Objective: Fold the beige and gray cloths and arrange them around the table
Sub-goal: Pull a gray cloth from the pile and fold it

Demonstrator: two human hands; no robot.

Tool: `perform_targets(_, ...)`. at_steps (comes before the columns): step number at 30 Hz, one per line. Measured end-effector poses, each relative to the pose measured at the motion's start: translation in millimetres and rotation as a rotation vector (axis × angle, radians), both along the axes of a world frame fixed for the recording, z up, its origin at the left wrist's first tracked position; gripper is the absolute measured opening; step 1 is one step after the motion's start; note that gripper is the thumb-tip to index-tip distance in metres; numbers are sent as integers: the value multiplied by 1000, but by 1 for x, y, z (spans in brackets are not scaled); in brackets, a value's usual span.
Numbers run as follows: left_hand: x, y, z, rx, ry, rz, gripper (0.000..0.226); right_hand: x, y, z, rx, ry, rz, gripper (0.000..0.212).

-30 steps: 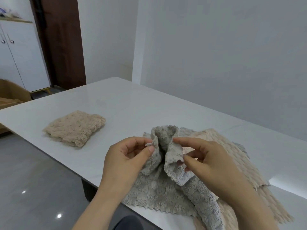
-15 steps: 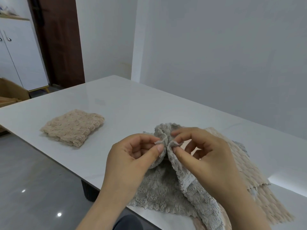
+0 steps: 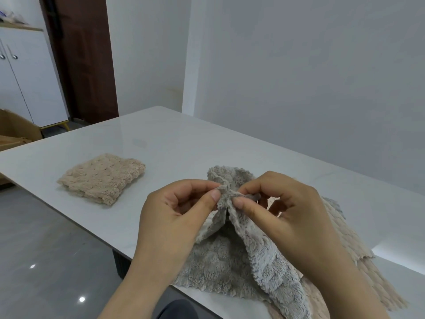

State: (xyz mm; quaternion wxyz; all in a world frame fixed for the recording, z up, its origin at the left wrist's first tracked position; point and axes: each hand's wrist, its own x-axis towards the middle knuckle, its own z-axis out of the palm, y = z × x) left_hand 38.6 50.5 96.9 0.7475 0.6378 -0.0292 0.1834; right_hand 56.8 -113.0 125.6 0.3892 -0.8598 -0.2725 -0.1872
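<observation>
Left hand [image 3: 174, 217] and right hand [image 3: 292, 217] each pinch the lifted edge of the gray cloth [image 3: 213, 268] — the pinches now meet, apart a second ago. It drapes over a spread beige cloth [image 3: 355, 242], perhaps two; a folded beige cloth [image 3: 101, 178] lies leftward on the table [image 3: 184, 146].

two beige cloths [image 3: 101, 178] [image 3: 342, 238] — one gray cloth [image 3: 220, 268]

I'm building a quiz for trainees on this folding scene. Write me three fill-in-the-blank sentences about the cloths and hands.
The cloth pinched by the left hand and right hand is ____ in colour. The folded cloth lying apart on the table is ____ in colour. The spread cloth beneath the pinched one is not yet ____.
Missing words: gray; beige; folded.
</observation>
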Motion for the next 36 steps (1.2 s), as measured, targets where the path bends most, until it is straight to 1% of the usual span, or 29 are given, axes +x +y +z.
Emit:
perform_targets(4, -1, 1, 1, -8, -13, 7, 11, 1, 0, 1, -55, -4, 22, 6)
perform_targets(10, -3, 1, 3, 29, -34, 11, 13, 1, 1, 4, -116, -37, 16, 8)
perform_targets(15, -5, -3, 4, 5, -44, -14, 10, -3, 2, 7, -59, -5, 39, 9)
perform_targets(19, -5, -3, 3, 25, -50, -8, 6, -3, 2, 8, -61, -12, 25, 9)
perform_targets(26, -7, -1, 4, 79, -70, -57, 9, -1, 0, 7, -72, -13, 8, 9)
perform_targets(30, -7, -1, 4, 73, -73, -72, 11, -1, 0, 6, -90, -17, 8, 9)
perform_targets(36, -2, 2, 0, 174, -68, -23, 4, 2, -1, 6, -109, -14, 20, 9)
